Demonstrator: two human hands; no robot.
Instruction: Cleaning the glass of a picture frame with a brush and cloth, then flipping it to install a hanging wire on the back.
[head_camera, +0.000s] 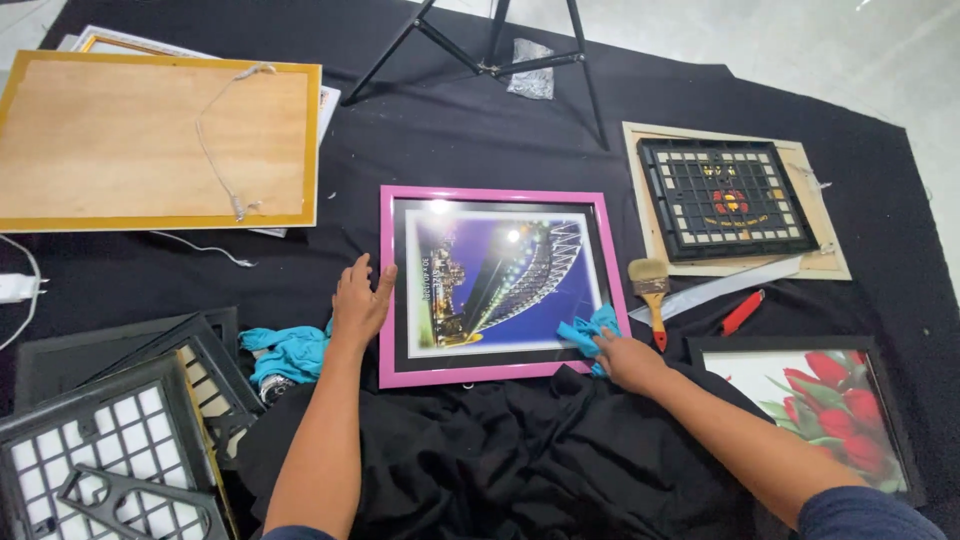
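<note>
On the black cloth (450, 130) lie six picture frames: one pink (500, 285), one yellow face down (160, 140), one cream (735, 200), one with red tulips (820, 400), two dark ones (120, 420) at the lower left corner. Two blue rags (588, 330), one paintbrush (652, 290), one tripod (490, 50), one red-handled tool (742, 312), one white charger (15, 288).

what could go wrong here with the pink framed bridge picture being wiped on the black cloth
The right hand presses a small blue rag near the pink framed bridge picture's lower right corner; uneven pressure might crack the glazing. The wooden-handled paintbrush and red-handled tool lie close beside it and could scratch it.
</note>
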